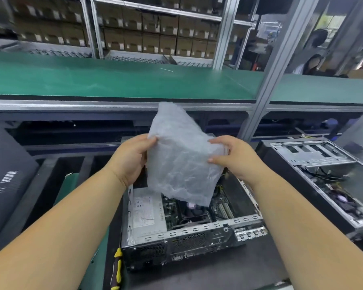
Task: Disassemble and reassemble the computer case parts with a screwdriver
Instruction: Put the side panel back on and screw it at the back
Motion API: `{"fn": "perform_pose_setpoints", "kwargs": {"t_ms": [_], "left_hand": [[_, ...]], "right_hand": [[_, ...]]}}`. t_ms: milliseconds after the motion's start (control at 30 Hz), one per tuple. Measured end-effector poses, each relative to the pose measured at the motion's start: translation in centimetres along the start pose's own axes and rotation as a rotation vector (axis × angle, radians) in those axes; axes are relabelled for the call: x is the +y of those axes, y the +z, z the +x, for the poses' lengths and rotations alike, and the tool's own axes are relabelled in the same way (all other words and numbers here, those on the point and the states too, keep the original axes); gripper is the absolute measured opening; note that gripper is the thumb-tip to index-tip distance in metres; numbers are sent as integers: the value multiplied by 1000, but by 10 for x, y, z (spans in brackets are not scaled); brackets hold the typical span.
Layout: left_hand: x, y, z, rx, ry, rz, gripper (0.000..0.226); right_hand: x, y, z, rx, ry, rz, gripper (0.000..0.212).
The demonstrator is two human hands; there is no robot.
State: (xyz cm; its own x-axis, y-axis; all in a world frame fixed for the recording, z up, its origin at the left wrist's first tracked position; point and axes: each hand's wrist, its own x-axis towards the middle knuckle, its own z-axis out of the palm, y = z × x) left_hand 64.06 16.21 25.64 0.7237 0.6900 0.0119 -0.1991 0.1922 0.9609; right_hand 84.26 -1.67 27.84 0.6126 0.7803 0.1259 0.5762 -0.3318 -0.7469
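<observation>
An open computer case (187, 235) lies in front of me, its motherboard and silver power supply showing. Above it I hold a crumpled grey plastic bag (180, 162) with something boxy inside. My left hand (130, 158) grips the bag's left edge, thumb on top. My right hand (235, 155) pinches its right side. A black and yellow screwdriver (116, 268) lies on the mat just left of the case's near corner.
A second open case (323, 181) sits to the right. A dark side panel (6, 176) leans at the left. Beyond runs a green conveyor bench (113, 80) with a metal upright (266, 84), and shelves of boxes behind. A person sits at far right.
</observation>
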Motion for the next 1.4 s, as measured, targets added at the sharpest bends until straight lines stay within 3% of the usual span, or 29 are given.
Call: {"fn": "perform_pose_setpoints", "kwargs": {"t_ms": [100, 200, 300, 400, 467, 600, 633, 700, 767, 833, 900, 1000, 1067, 1133, 1233, 1300, 1400], "left_hand": [[1, 8, 0, 50, 81, 179, 26], [4, 20, 0, 74, 155, 273, 21], [8, 32, -1, 14, 231, 253, 19], [2, 35, 1, -228, 153, 352, 54], [-7, 33, 3, -234, 29, 458, 68], [-33, 27, 5, -169, -219, 729, 68], [-40, 25, 6, -137, -266, 826, 76], [-55, 23, 8, -81, -330, 991, 93], [-67, 24, 11, -32, -351, 1156, 100], [-73, 26, 14, 26, -347, 1256, 101], [-75, 26, 15, 69, -357, 1327, 100], [-75, 27, 14, 163, -332, 1422, 86], [-73, 27, 12, 201, -212, 1492, 76], [-74, 28, 11, 150, 30, 1577, 68], [-75, 33, 9, -113, 277, 1673, 72], [-77, 36, 9, -304, 211, 1730, 66], [-81, 34, 11, -452, -43, 1775, 55]], "right_hand": [[8, -15, 4, 20, -67, -10, 10], [14, -28, 7, 21, -141, 144, 18], [22, -34, 10, -42, -5, 466, 6], [34, -26, 15, -81, 93, 567, 14], [42, -15, 15, -90, 171, 560, 17], [66, 12, 14, -182, 359, 454, 24], [69, 17, 13, -185, 391, 419, 36], [77, 26, 12, -185, 401, 347, 85], [80, 30, 10, -267, 269, 197, 109], [80, 32, 8, -383, 126, 10, 102], [79, 34, 6, -436, 49, -163, 82], [80, 41, 4, -417, 69, -278, 69], [81, 48, 4, -413, 78, -327, 70], [81, 54, 5, -405, 66, -374, 72], [79, 61, 9, -434, 19, -459, 72], [78, 63, 11, -467, -29, -506, 71], [79, 65, 13, -494, -99, -594, 69]]}}
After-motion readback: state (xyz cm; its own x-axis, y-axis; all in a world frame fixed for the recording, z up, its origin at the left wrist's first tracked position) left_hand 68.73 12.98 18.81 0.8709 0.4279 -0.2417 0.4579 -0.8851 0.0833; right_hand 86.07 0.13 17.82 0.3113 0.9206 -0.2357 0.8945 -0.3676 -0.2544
